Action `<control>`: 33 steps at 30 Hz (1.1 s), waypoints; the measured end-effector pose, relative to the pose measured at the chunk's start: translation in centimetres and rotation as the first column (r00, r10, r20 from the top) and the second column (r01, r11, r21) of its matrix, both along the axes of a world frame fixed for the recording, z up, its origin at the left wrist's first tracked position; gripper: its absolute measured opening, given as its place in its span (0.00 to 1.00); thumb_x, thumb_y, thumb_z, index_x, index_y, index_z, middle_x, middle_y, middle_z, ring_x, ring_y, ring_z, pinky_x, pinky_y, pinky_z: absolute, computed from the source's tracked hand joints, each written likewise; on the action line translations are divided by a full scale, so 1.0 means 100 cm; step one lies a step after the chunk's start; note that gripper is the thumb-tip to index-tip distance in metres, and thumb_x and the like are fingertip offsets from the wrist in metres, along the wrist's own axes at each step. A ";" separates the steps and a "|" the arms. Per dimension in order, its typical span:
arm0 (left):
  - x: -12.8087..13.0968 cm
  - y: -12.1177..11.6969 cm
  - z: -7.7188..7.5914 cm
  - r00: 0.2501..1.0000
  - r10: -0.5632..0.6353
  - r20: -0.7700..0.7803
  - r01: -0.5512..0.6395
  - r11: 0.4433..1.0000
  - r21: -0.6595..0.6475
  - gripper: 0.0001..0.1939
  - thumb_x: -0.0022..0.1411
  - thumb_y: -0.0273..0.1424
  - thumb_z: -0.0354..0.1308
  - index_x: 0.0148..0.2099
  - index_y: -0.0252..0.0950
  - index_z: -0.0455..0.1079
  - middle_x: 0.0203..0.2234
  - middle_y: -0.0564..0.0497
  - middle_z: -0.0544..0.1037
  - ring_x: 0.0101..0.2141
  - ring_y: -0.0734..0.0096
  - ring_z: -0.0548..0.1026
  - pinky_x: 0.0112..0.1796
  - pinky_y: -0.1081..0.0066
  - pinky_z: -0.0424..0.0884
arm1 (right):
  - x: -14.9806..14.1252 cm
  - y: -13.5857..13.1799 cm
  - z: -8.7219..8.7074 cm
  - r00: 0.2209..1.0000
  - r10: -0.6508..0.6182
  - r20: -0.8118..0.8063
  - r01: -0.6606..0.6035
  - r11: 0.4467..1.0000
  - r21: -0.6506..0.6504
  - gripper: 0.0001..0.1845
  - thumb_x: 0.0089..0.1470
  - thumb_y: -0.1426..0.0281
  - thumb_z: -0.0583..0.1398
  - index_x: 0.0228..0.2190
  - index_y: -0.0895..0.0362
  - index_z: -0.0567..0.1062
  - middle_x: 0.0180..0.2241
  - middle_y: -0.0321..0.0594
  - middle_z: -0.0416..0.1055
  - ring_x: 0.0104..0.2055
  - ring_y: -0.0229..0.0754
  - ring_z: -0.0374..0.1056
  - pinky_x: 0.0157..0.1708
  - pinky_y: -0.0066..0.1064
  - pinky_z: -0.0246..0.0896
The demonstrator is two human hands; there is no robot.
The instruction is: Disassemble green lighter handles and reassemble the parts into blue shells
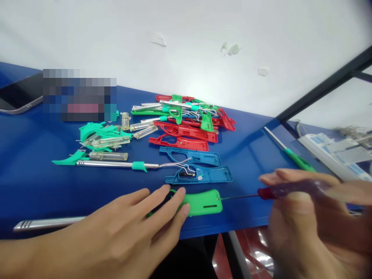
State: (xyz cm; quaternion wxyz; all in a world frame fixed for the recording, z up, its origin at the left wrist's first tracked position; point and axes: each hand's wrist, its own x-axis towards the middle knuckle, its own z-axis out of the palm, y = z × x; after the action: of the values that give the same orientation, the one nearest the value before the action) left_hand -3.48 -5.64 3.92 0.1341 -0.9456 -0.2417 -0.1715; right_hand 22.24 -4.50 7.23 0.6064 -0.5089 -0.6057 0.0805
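Observation:
My left hand (130,228) lies over a green plastic lighter body (202,202) at the table's front edge, fingers pressing it down. A metal tube (46,223) sticks out to the left from under that hand. My right hand (314,221) is closed round a red-handled screwdriver (290,190), blurred by motion. The screwdriver's thin shaft (238,197) runs left, and its tip touches the right end of the green body.
Just behind lie two blue shell halves (197,166) with wires, a second metal tube (116,164) with teal parts, a heap of red and green shells (188,124), and clear tubes. A green-handled screwdriver (293,155) lies right. A phone (20,97) sits far left, a power strip (328,151) far right.

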 end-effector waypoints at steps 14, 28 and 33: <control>-0.003 -0.003 -0.003 0.999 -0.005 -0.051 0.006 1.000 0.014 0.23 0.80 0.34 0.49 0.70 0.33 0.69 0.67 0.44 0.73 0.63 0.52 0.70 0.53 0.60 0.76 | 0.005 -0.002 -0.004 0.999 0.007 -0.036 -0.005 0.999 0.054 0.09 0.60 0.72 0.67 0.39 0.47 0.75 0.33 0.34 0.76 0.33 0.46 0.76 0.37 0.44 0.70; -0.004 -0.004 -0.006 0.997 0.001 -0.082 0.001 1.000 0.022 0.25 0.78 0.36 0.52 0.71 0.33 0.68 0.69 0.42 0.71 0.63 0.53 0.72 0.52 0.62 0.79 | 0.004 -0.002 -0.006 0.987 0.060 -0.148 -0.052 0.997 0.062 0.12 0.59 0.70 0.70 0.43 0.46 0.77 0.39 0.36 0.76 0.36 0.47 0.76 0.39 0.44 0.73; -0.005 -0.006 -0.008 0.996 0.003 -0.087 0.000 0.999 0.034 0.26 0.78 0.37 0.52 0.72 0.34 0.67 0.70 0.42 0.70 0.63 0.52 0.72 0.51 0.61 0.79 | 0.004 0.006 -0.003 0.982 0.175 -0.072 -0.165 0.979 0.123 0.14 0.56 0.72 0.73 0.35 0.45 0.74 0.34 0.32 0.69 0.33 0.45 0.69 0.39 0.43 0.73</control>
State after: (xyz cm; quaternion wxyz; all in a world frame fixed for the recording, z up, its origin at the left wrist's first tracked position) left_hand -4.02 -6.22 3.14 0.1608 -0.9496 -0.2332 -0.1342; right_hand 22.60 -3.91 6.91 0.6504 -0.4153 -0.6251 0.1175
